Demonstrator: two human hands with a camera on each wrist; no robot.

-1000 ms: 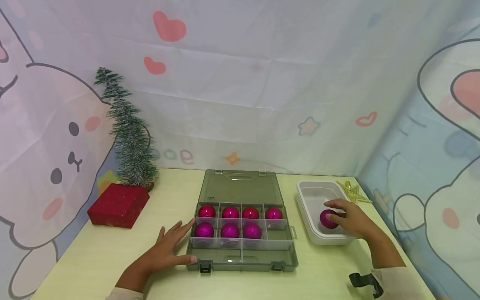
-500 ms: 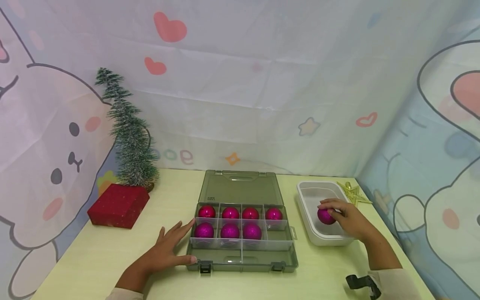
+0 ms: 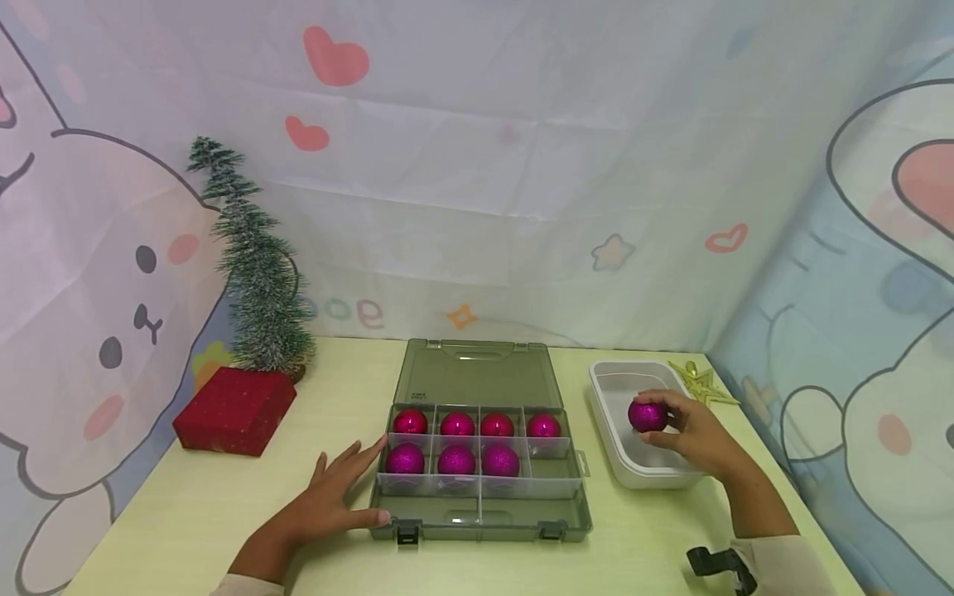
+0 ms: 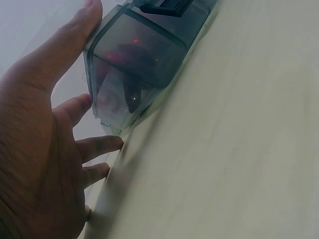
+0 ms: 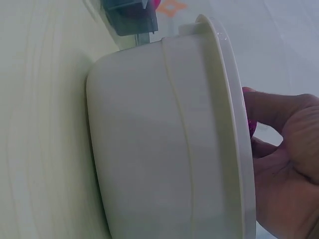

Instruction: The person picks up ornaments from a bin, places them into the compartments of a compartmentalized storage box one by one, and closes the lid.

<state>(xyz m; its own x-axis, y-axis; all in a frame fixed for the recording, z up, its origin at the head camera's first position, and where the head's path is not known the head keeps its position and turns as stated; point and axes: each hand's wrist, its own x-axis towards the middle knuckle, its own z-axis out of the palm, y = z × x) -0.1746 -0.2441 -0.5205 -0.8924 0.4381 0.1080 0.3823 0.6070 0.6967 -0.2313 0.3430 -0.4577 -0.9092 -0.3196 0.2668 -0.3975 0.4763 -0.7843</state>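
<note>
In the head view my right hand (image 3: 693,430) pinches a glittery purple bauble (image 3: 647,415) between thumb and fingers, over the white plastic tub (image 3: 607,430). The tub's wall hides most of that bauble in the right wrist view. My left hand (image 3: 328,501) rests with spread, straight fingers against the left side of a grey-green divided box (image 3: 532,505). Its lid (image 3: 477,372) lies back, open. Shiny red-pink baubles (image 3: 458,424) sit in the back-row compartments. The middle row holds three glittery purple baubles (image 3: 456,459), and its rightmost compartment is bare.
Behind the tub lies a gold star ornament (image 3: 701,382). At the left stand a small frosted Christmas tree (image 3: 257,265) and a red box (image 3: 235,410) on the pale table (image 3: 328,389). A printed curtain (image 3: 477,165) hangs behind.
The right hand has raised the purple bauble from low in the tub and turned it upward slightly, shifting a little to the left. The left hand stays at the divided box.
</note>
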